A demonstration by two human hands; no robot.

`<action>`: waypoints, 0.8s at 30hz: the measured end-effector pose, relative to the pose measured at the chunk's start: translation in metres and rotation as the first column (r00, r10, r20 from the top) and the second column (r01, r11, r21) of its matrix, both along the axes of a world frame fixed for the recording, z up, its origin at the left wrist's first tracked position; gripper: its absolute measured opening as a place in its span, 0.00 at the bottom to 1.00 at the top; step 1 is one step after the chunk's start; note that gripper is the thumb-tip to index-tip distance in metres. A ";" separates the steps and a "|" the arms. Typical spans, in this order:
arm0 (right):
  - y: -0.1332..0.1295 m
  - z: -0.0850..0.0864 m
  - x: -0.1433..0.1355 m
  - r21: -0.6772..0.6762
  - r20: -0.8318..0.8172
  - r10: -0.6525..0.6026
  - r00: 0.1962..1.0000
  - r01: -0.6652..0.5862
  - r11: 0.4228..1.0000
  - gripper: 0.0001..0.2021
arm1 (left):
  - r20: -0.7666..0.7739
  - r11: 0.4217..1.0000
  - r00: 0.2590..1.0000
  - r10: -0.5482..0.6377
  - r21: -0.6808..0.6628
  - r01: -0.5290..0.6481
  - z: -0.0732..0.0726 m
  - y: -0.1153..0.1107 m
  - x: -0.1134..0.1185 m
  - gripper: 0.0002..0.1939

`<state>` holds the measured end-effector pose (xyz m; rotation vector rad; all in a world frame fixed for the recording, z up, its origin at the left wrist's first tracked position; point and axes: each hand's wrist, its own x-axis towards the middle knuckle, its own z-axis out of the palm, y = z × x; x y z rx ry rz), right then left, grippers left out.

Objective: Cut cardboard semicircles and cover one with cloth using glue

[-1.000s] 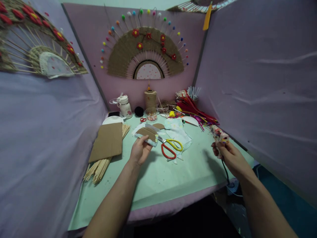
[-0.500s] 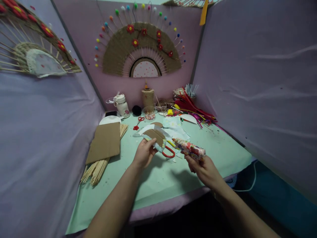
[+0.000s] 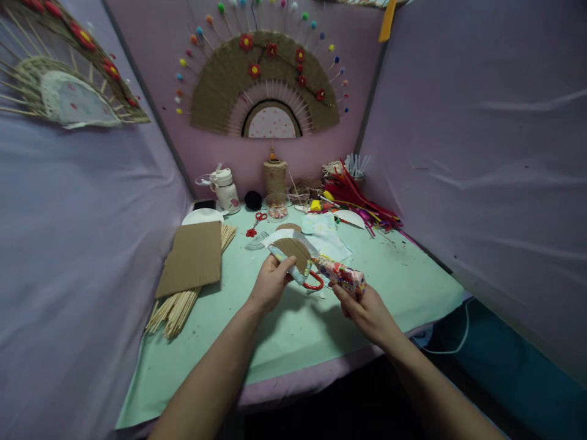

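Observation:
My left hand (image 3: 272,280) pinches the lower edge of a cardboard half-disc (image 3: 293,250), which has pale blue patterned fabric folded over its straight edge and white fabric around its curve. In my right hand (image 3: 364,307) is a glue gun (image 3: 343,274) with a colourful patterned body; its tip is right beside the half-disc's right end. A red scissor handle (image 3: 314,281) shows on the table just below the tip. Behind the half-disc lie pale fabric pieces (image 3: 331,237) and a clear protractor (image 3: 257,241).
A cardboard sheet (image 3: 190,256) rests on thin wooden sticks (image 3: 177,315) at the left. Along the back stand a white bottle (image 3: 226,192), a twine spool (image 3: 275,178) and a bead dish (image 3: 277,208). Red pipe cleaners (image 3: 351,189) are piled back right; small red scissors (image 3: 259,219) lie mid-table.
My right hand has moved left with the glue gun, bringing its tip to the half-disc's right end. My left hand and the half-disc have shifted slightly right. The camera view has tilted a little.

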<state>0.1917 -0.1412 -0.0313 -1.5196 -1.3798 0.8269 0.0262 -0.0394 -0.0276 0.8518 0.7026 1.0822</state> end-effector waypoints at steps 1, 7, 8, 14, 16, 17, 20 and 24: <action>0.000 0.001 0.000 -0.001 0.007 -0.001 1.000 0.001 1.000 0.22 | -0.003 1.000 1.000 -0.001 0.002 0.001 0.000 0.000 0.000 0.19; 0.000 0.002 -0.001 -0.011 0.011 -0.003 1.000 0.003 1.000 0.22 | -0.015 1.000 1.000 0.015 -0.011 -0.015 0.001 -0.001 0.000 0.18; 0.000 0.002 -0.001 -0.011 0.013 0.000 1.000 0.000 1.000 0.23 | -0.012 1.000 1.000 0.013 -0.010 -0.014 0.002 -0.001 0.000 0.18; 0.001 0.000 0.000 -0.010 0.038 0.008 0.999 -0.008 1.000 0.22 | -0.008 1.000 1.000 -0.004 0.004 0.004 0.001 0.000 0.001 0.19; 0.001 0.000 0.001 -0.010 0.047 0.004 0.999 -0.004 1.000 0.21 | -0.010 1.000 1.000 -0.011 0.015 0.011 0.000 0.000 0.001 0.19; 0.002 0.000 0.001 -0.009 0.050 0.002 0.999 -0.002 1.000 0.21 | -0.012 1.000 1.000 -0.014 0.019 0.014 -0.001 0.000 0.001 0.19; 0.002 -0.002 0.002 -0.008 0.060 0.000 0.998 0.001 1.000 0.21 | -0.024 1.000 1.000 -0.019 0.020 0.020 -0.001 0.000 0.000 0.19; 0.001 -0.002 0.002 -0.017 0.068 -0.005 0.998 0.006 1.000 0.21 | -0.031 0.999 0.999 -0.026 0.020 0.026 0.000 -0.001 0.000 0.19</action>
